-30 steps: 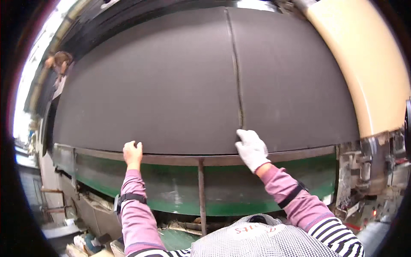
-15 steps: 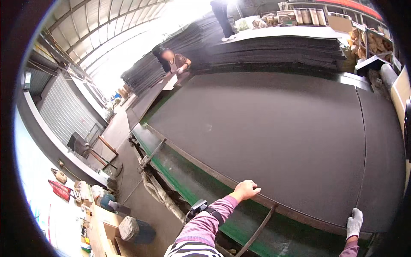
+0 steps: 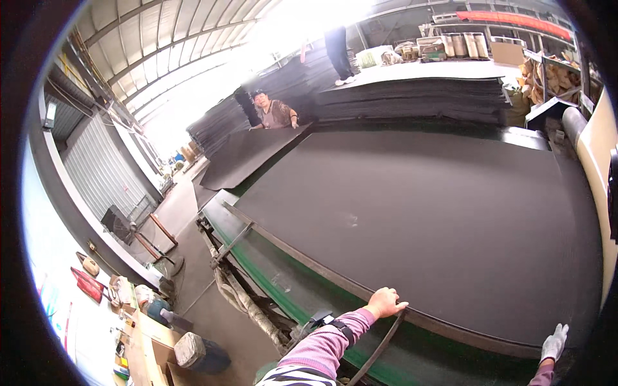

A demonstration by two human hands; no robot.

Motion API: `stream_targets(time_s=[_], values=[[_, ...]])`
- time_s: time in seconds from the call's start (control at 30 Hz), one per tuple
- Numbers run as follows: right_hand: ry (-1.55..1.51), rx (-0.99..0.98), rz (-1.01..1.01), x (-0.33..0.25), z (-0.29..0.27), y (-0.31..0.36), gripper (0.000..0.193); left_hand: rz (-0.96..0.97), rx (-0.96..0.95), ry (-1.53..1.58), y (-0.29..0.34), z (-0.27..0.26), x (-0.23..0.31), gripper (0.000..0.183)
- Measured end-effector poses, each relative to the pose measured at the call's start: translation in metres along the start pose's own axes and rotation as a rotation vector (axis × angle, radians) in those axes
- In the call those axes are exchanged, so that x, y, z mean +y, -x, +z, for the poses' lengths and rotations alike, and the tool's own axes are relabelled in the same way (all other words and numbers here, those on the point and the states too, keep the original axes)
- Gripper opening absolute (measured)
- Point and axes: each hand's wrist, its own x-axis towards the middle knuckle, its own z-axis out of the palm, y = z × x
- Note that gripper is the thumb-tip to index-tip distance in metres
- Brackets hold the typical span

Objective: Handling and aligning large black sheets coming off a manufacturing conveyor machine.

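Head view: the left grip (image 3: 384, 302), a bare hand at lower centre, lies on a long metal rail (image 3: 309, 258) with fingers partly bent; whether it closes around the rail I cannot tell. At lower right, the right grip (image 3: 554, 343), in a pale glove, has its fingers extended and loosely parted, holding nothing visible, at the near edge of a broad dark sheet (image 3: 412, 219). That sheet lies flat across the centre and right of the frame, beyond the rail; a green band (image 3: 277, 278) slopes below. At upper centre-left, a co-worker (image 3: 277, 114) stands behind another dark sheet (image 3: 257, 151). Stacked sheets (image 3: 412, 100) fill upper centre, and a beige roll (image 3: 593, 138) stands at the right edge
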Motion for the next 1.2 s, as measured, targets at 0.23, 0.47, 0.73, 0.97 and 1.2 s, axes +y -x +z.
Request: stream_targets(time_s=[0.23, 0.47, 0.73, 0.97, 1.2], values=[[0.286, 0.229, -0.615, -0.110, -0.024, 0.183, 0.040, 0.243, -0.021, -0.053, -0.012, 0.008, 0.100, 0.070], [0.183, -0.046, -0.353, -0.131, -0.048, 0.335, 0.027, 0.380, 0.087, 0.014, -0.029, 0.029, 0.185, 0.057], [-0.023, -0.163, -0.386, -0.136, -0.019, 0.363, 0.029, 0.354, -0.214, 0.568, -0.041, 0.035, 0.156, 0.054], [-0.027, -0.388, -0.227, -0.100, -0.024, 0.368, 0.029, 0.332, -0.291, -0.456, -0.026, 0.006, -0.018, 0.054], [-0.041, -0.752, 0.179, -0.068, -0.001, 0.379, 0.040, 0.189, -0.553, -0.369, -0.049, 0.013, 0.108, 0.046]])
